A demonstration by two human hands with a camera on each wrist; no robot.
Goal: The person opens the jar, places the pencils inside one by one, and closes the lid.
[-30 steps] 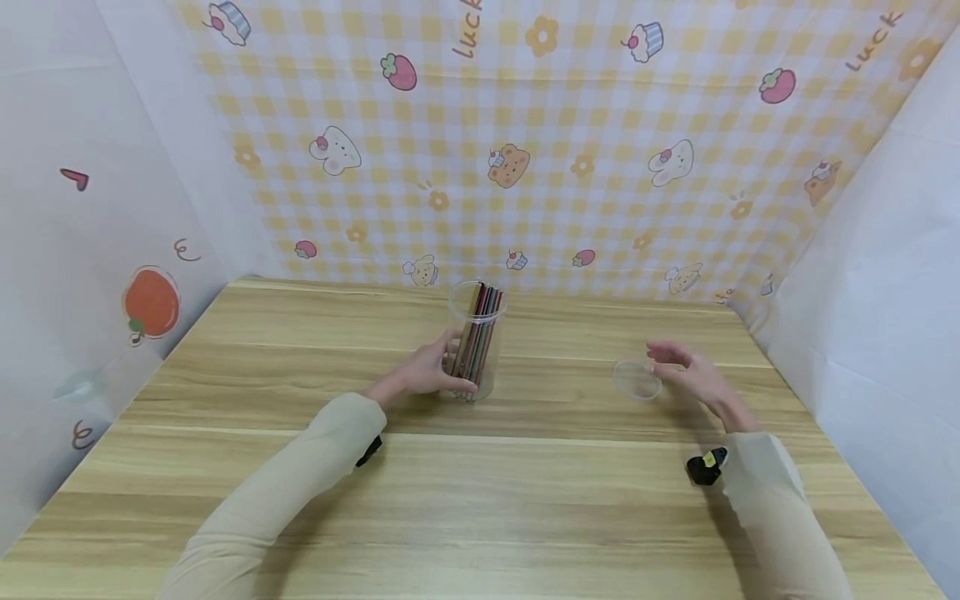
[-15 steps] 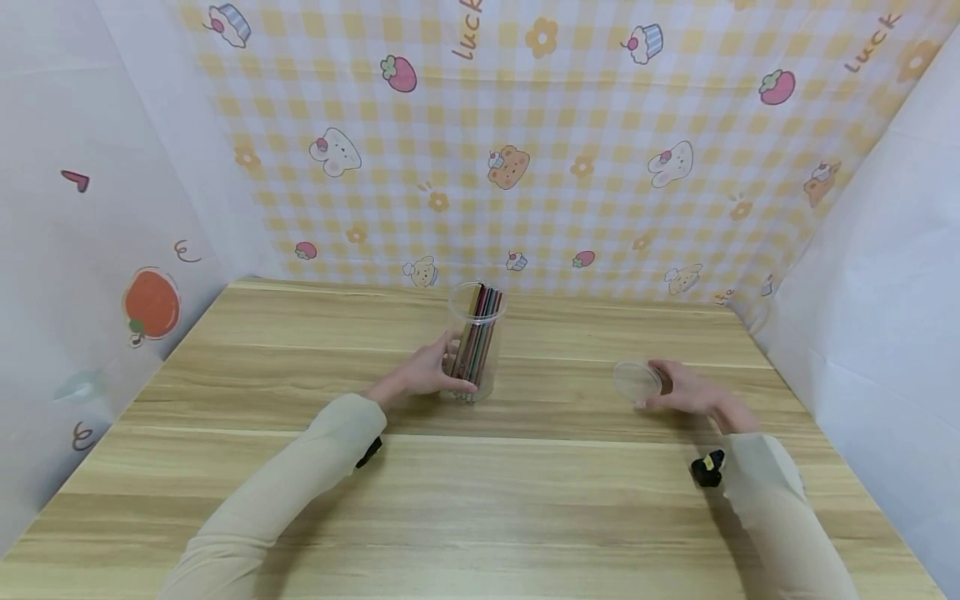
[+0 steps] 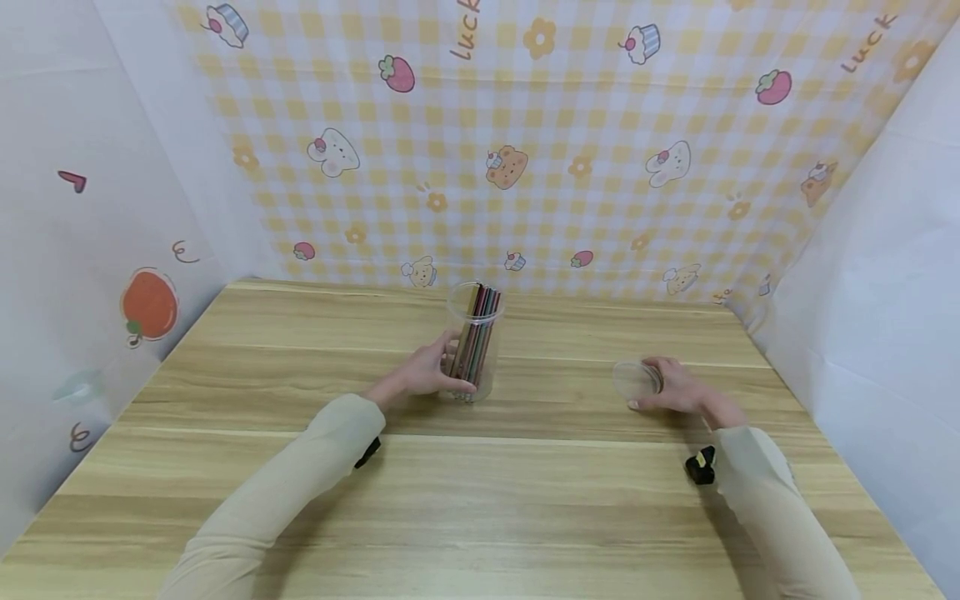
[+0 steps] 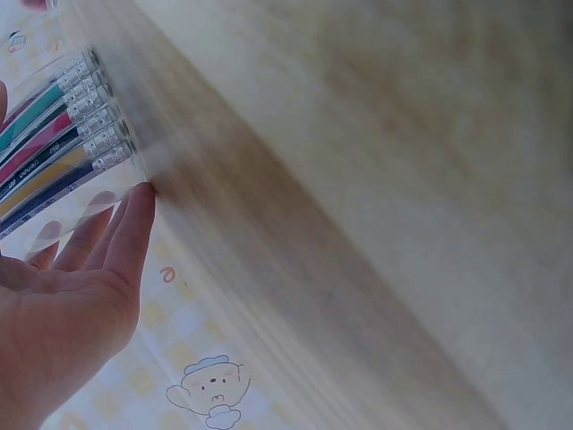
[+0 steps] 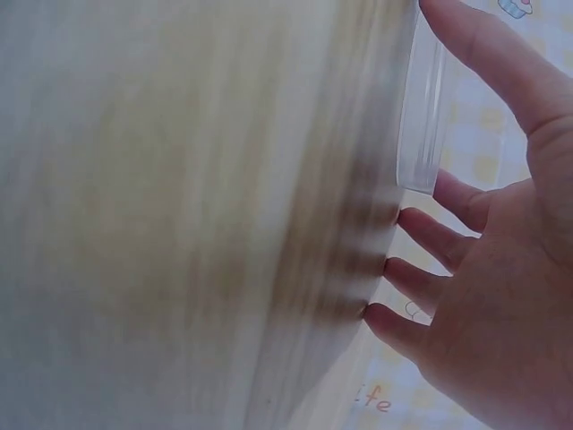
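A tall clear plastic cup point(image 3: 488, 375) stands upright on the table, holding several coloured pencils point(image 3: 477, 337) that lean to the right. My left hand point(image 3: 424, 372) grips it low on its left side, thumb in front and fingers behind. Metal-banded pencil ends point(image 4: 112, 154) point down at the cup's bottom in the left wrist view. To the right, a clear round lid point(image 3: 632, 381) lies flat on the tabletop. My right hand point(image 3: 677, 389) holds its right edge between thumb and forefinger. In the right wrist view the other fingertips touch the table beside the lid's rim point(image 5: 419, 125).
The wood-grain table point(image 3: 480, 517) reaches back to a yellow checked cloth point(image 3: 420, 125) with cartoon prints. White cloth walls point(image 3: 60, 250) close in the left and right sides. A black wrist camera point(image 3: 701, 466) hangs by the right sleeve.
My right hand has lowered and moved slightly left, and its thumb and forefinger have closed round the lid's edge. The left hand and the cup keep their place.
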